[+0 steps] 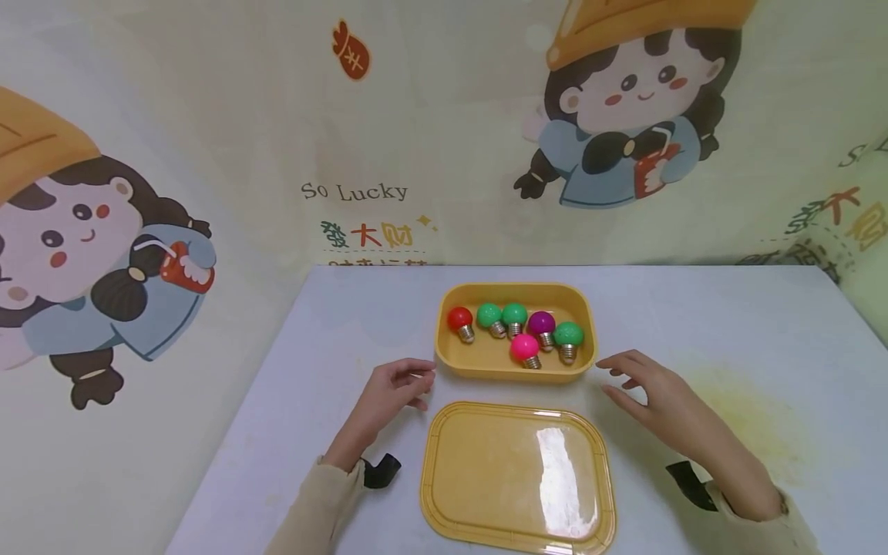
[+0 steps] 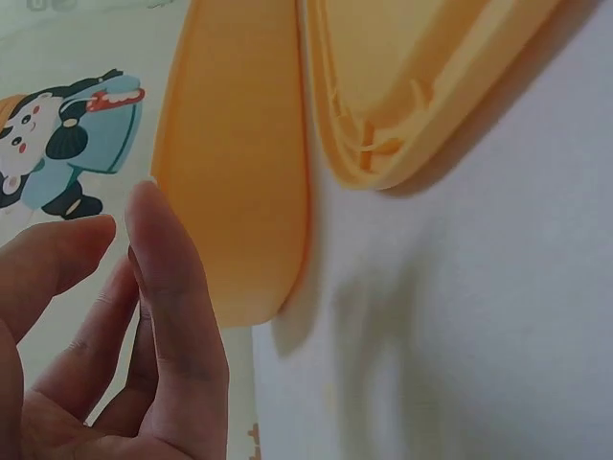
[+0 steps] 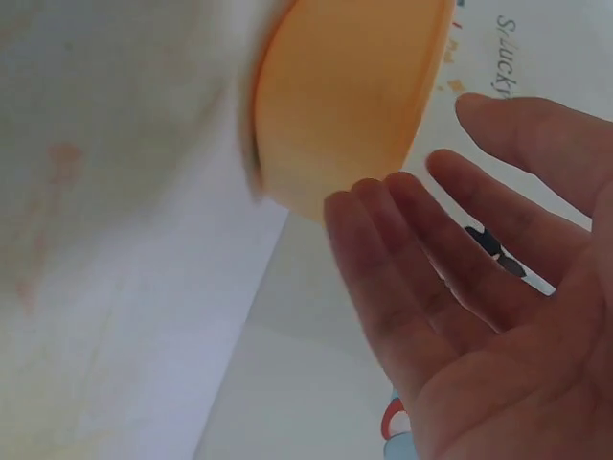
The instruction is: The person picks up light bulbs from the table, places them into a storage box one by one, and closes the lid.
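Observation:
A yellow plastic box (image 1: 486, 370) stands toward the back of the table, holding several bulb-shaped pieces with metallic screw bases. Among them are a red bulb (image 1: 459, 319), a purple bulb (image 1: 542, 323), a pink bulb (image 1: 524, 349) and a green bulb (image 1: 569, 334). In front of the box lies a yellow lid (image 1: 486, 478). My left hand (image 1: 398, 389), fingers loosely bent, hovers by the box's left front corner. At its right front corner is my right hand (image 1: 655, 393), relaxed with thumb apart. Both wrist views show nothing in the hands; whether fingertips touch the box I cannot tell.
The white table (image 1: 333, 331) meets a wall (image 1: 444, 139) covered with cartoon figures and lettering. Black straps (image 1: 381, 470) show at the wrists. A yellowish stain (image 1: 749, 416) marks the tabletop at the right.

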